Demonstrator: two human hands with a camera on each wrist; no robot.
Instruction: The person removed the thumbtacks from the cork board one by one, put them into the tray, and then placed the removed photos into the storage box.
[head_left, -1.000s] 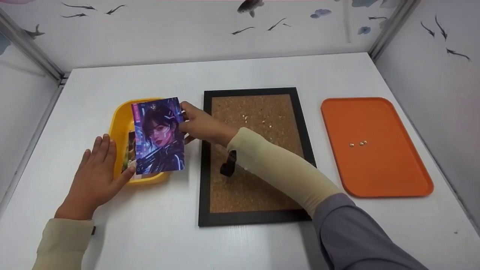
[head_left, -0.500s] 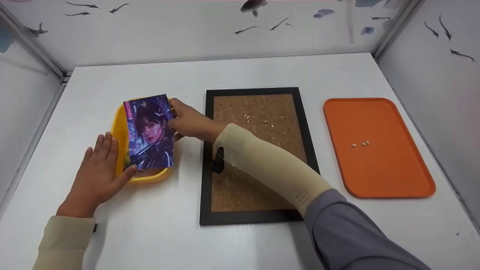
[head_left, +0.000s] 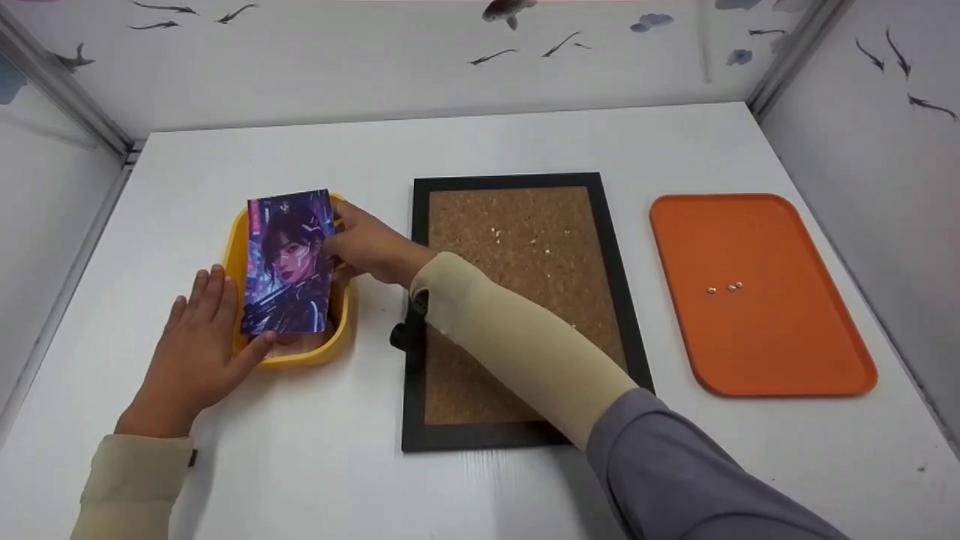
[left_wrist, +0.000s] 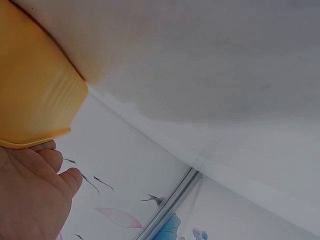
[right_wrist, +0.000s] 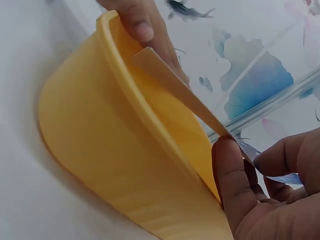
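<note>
My right hand (head_left: pixel 375 247) pinches the right edge of a picture card (head_left: pixel 289 262), printed in purple and blue with a figure holding a gun. The card lies over the opening of a yellow plastic basin (head_left: pixel 321 355) at the left. In the right wrist view, thumb and fingers grip the card (right_wrist: pixel 187 97) along its edge, tilted above the basin wall (right_wrist: pixel 100 140). My left hand (head_left: pixel 187 360) rests at the basin's left side, fingers straight against the rim, thumb near the card's lower corner. Most of the basin's inside is hidden under the card.
A corkboard (head_left: pixel 480 375) in a black frame lies mid-table, partly under my right forearm. On the right is an orange tray (head_left: pixel 772 345) with several small gold pieces (head_left: pixel 733 287). White panels with fish prints (head_left: pixel 375 67) enclose the white table (head_left: pixel 360 465).
My right hand has moved left and slightly down, bringing the card over the basin. Another picture seen in the basin earlier is now covered. The left hand has stayed at the basin's side.
</note>
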